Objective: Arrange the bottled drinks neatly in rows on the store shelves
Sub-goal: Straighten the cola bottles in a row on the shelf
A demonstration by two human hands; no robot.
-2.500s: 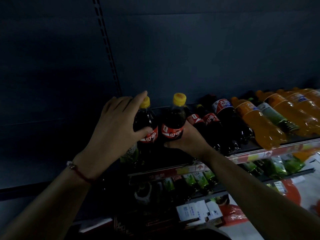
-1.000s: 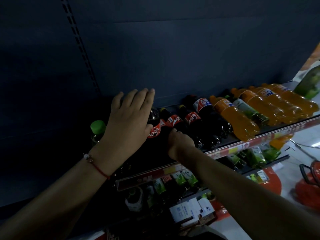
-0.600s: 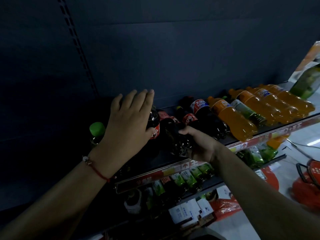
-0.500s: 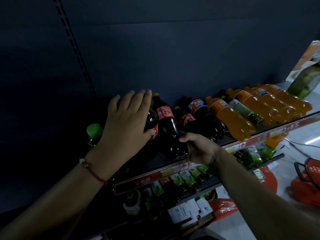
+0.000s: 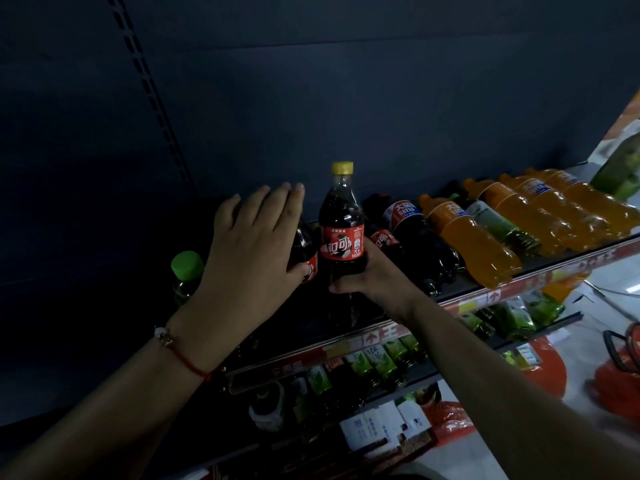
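Note:
My right hand (image 5: 372,277) grips the lower body of a cola bottle (image 5: 341,233) with a yellow cap and red label, standing upright on the dark shelf (image 5: 460,299). My left hand (image 5: 252,254) lies with straight fingers over a second cola bottle (image 5: 306,252) just left of it, hiding its cap. Further right, more dark cola bottles (image 5: 412,237) and several orange soda bottles (image 5: 474,240) lie on their sides on the same shelf.
A green-capped bottle (image 5: 187,271) stands at the far left. A green-labelled bottle (image 5: 502,225) lies among the orange ones. Green tea bottles (image 5: 377,362) fill the shelf below. A dark back panel rises behind. An orange basket (image 5: 620,379) sits on the floor at right.
My right hand took a lying cola bottle from the pile and stood it upright beside the one under my left hand. My left hand stayed in place.

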